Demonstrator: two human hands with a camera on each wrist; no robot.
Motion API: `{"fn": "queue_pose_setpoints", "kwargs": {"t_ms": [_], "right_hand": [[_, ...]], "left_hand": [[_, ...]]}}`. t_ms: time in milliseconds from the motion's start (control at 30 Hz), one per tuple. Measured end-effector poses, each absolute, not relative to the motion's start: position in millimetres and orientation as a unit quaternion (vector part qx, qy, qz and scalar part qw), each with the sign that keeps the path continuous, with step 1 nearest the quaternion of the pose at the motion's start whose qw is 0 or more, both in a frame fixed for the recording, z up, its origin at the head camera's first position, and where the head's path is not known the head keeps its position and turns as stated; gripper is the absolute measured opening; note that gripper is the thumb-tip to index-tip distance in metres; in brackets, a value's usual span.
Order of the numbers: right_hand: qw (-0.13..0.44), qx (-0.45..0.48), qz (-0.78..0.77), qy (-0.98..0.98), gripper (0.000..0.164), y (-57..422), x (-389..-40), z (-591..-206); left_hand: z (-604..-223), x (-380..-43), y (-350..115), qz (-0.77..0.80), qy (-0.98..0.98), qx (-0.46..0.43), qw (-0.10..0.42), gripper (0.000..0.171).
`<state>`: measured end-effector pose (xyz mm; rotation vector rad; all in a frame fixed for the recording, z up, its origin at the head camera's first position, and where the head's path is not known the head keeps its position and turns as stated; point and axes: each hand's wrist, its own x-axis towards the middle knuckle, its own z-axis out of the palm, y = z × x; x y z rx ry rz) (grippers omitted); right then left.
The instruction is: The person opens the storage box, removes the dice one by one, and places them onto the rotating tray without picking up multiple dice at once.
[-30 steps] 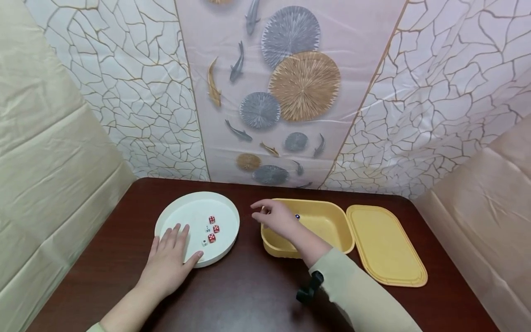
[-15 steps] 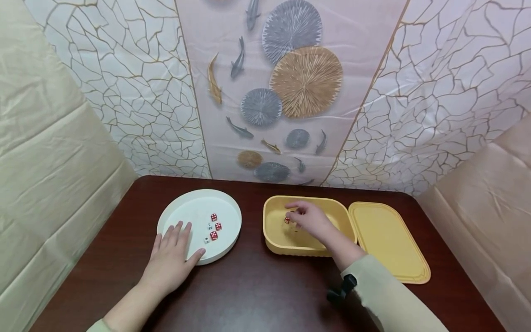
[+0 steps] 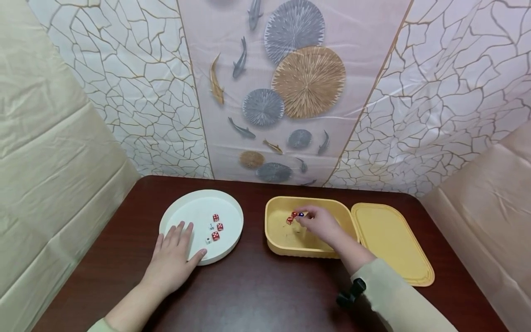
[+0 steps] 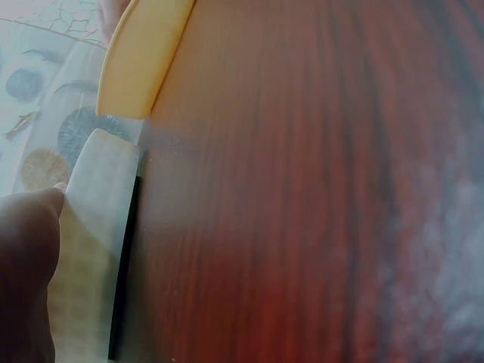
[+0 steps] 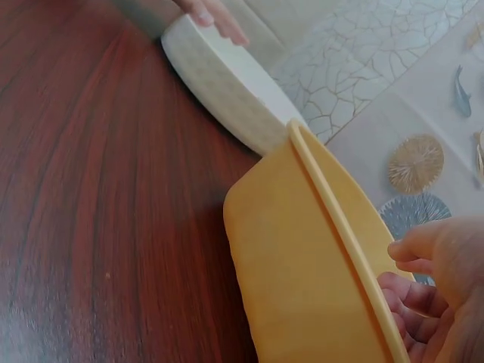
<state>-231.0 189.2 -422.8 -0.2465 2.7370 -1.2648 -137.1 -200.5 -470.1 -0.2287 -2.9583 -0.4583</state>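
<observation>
My left hand [image 3: 172,258] rests with spread, straight fingers on the near left side of a round white tray [image 3: 172,210]. Inside lie three red dice [image 3: 215,236] and two white dice [image 3: 209,240]. My right hand [image 3: 321,224] reaches down into a yellow rectangular box [image 3: 298,252], its fingers loosely bent. Beside its fingertips are red dice [image 3: 289,221] and a blue die [image 3: 301,215]. The right wrist view shows a gap between the right hand's fingers [image 5: 416,242] and nothing held there; the dice are hidden behind the box wall.
A yellow lid [image 3: 392,242] lies flat against the right side of the box. All stand on a dark reddish-brown table [image 3: 249,290], with patterned cloth [image 3: 307,83] hanging behind its far edge. A black strap [image 3: 351,293] sits on the right sleeve.
My right hand has moved from the box's left rim rightward and down into the box, uncovering red dice and the blue die. The left hand and the dice in the tray stay put.
</observation>
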Motion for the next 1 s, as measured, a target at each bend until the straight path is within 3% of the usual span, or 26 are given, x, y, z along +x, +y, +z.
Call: {"fn": "queue_pose_setpoints", "kwargs": {"t_ms": [567, 1000], "right_hand": [[0.014, -0.199, -0.178, 0.964, 0.023, 182, -240, -428], [0.002, -0.241, -0.087, 0.967, 0.025, 172, -246, -429]], "left_hand": [[-470, -137, -199, -0.151, -0.983, -0.074, 0.072, 0.083], [-471, -138, -200, -0.148, -0.983, -0.075, 0.077, 0.083]]}}
